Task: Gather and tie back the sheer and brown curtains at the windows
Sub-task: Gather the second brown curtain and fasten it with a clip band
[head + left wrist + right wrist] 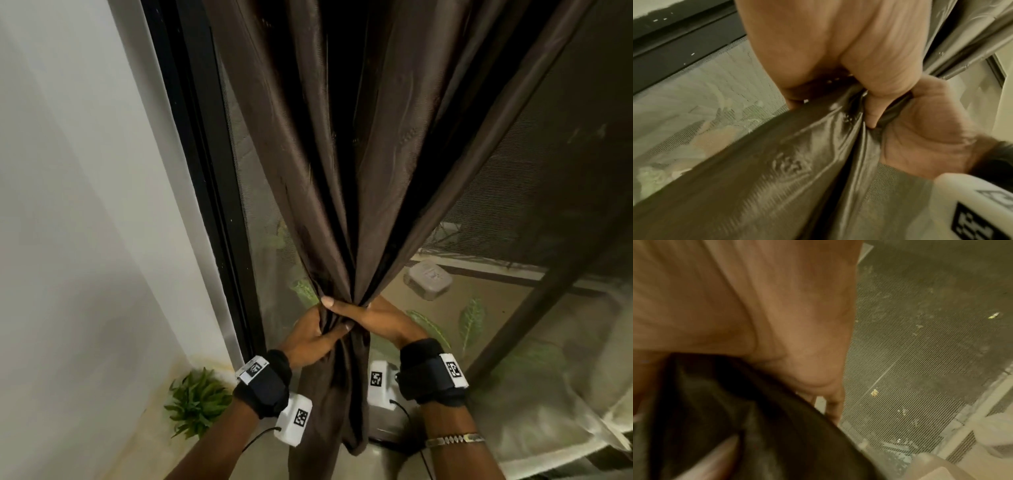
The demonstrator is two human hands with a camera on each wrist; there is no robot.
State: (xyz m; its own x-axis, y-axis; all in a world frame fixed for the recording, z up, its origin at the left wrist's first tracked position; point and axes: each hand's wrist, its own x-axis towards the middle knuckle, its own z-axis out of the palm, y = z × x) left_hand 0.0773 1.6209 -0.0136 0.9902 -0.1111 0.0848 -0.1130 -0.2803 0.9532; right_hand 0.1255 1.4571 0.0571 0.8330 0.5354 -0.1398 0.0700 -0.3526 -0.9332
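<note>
The brown curtain [359,154] hangs in front of the window and is bunched into a narrow neck low down. My left hand [320,334] grips that neck from the left, fingers curled round the folds. My right hand [363,313] grips it from the right, with its fingers wrapped over the front just above the left hand. The curtain's loose tail [329,411] drops between my wrists. The sheer leaf-print curtain [513,212] is spread behind and to the right. In the left wrist view both hands squeeze the shiny brown curtain [777,178]. The right wrist view shows the dark brown curtain [735,418] under my palm.
A white wall [85,205] and the black window frame [205,171] stand at the left. A small green plant [198,401] sits on the floor by the frame. A grey block [428,279] lies beyond the sheer. Pale fabric [548,428] lies at the lower right.
</note>
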